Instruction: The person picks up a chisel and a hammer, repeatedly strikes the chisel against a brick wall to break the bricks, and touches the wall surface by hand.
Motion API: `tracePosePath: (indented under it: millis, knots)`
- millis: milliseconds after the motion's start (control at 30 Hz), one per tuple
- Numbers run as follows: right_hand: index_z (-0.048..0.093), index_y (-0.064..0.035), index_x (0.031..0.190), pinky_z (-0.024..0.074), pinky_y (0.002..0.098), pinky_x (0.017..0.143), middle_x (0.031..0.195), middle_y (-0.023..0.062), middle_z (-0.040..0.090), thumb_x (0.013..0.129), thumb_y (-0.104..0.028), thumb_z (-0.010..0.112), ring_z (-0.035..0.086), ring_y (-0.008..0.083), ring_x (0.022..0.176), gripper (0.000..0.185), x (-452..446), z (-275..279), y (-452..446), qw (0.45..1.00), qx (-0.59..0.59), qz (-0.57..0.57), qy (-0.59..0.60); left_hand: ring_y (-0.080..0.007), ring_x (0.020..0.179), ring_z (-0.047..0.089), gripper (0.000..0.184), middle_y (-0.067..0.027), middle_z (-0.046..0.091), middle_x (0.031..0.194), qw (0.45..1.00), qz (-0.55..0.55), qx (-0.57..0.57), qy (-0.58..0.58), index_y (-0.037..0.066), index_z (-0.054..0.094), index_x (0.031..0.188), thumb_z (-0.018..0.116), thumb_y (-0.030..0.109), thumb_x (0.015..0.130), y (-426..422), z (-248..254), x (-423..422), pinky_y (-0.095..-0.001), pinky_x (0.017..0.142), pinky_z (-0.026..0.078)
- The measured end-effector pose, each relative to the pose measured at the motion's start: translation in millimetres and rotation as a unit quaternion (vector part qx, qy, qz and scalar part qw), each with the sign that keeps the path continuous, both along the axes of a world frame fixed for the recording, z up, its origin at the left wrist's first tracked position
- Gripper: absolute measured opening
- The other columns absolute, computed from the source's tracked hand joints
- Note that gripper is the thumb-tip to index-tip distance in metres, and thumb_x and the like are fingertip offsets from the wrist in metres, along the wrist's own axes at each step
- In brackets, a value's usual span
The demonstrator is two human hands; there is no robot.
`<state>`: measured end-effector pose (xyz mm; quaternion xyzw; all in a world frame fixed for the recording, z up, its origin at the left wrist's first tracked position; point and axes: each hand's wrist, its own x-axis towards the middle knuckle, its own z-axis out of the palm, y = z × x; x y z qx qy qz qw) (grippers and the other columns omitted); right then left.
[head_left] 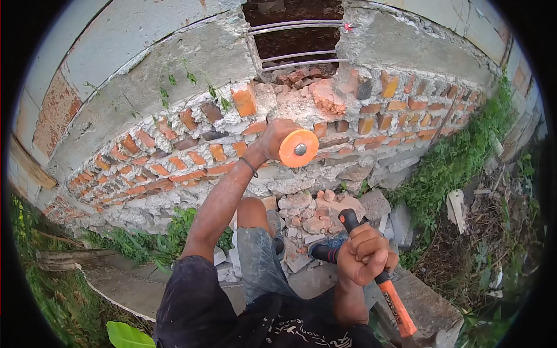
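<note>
Holding the hammer, likely heavy, by its black grip seems best; near right hand wraps it, far left hand curls round a chisel

Ground's a mix of concrete slab and dirt. The slab runs below the right grip, and there's more gray concrete off to its left. A messy pile of rubble, brick bits and gray chunks, sits between the right grip and the left grip, with both shoes planted around it. Out right of the right grip: weeds, dry stalks and a pale scrap.
</note>
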<state>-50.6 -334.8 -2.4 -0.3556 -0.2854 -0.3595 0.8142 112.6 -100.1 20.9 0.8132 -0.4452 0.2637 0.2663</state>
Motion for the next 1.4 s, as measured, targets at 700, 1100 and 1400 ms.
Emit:
tracePosePath:
  millis: [700, 1100, 1400]
  knots:
    - [0.049, -0.0009, 0.066, 0.0355, 0.0253, 0.049, 0.051, 0.0007, 0.044, 0.09, -0.007, 0.058, 0.036, 0.0096, 0.048, 0.026, 9, -45, 5, 0.918, -0.199, 0.03, 0.343, -0.0296, 0.063, 0.06, 0.031, -0.0089, 0.064, 0.076, 1.0, -0.002, 0.011, 0.001, 0.007, 0.064, 0.082, 0.075, 0.025, 0.059, -3, 5, -4, -0.0358, 0.058, 0.049]
    - [0.044, -0.0081, 0.069, 0.0318, 0.0247, 0.049, 0.055, 0.0028, 0.046, 0.089, -0.006, 0.053, 0.04, 0.0081, 0.047, 0.022, -1, -83, 27, 0.878, -0.385, -0.084, 0.272, -0.0303, 0.066, 0.062, 0.034, -0.0104, 0.064, 0.077, 1.0, -0.013, -0.01, -0.004, 0.006, 0.064, 0.084, 0.075, 0.025, 0.059, 5, -11, -2, -0.0367, 0.06, 0.05]
    - [0.037, -0.009, 0.06, 0.031, 0.0246, 0.044, 0.05, -0.0014, 0.038, 0.09, -0.01, 0.053, 0.036, 0.0061, 0.045, 0.034, 32, -93, 48, 0.895, -0.314, -0.078, 0.306, -0.031, 0.069, 0.063, 0.037, -0.0105, 0.066, 0.078, 1.0, 0.004, 0.011, 0.013, 0.008, 0.066, 0.091, 0.077, 0.025, 0.059, 0, -12, -6, -0.0381, 0.063, 0.05]
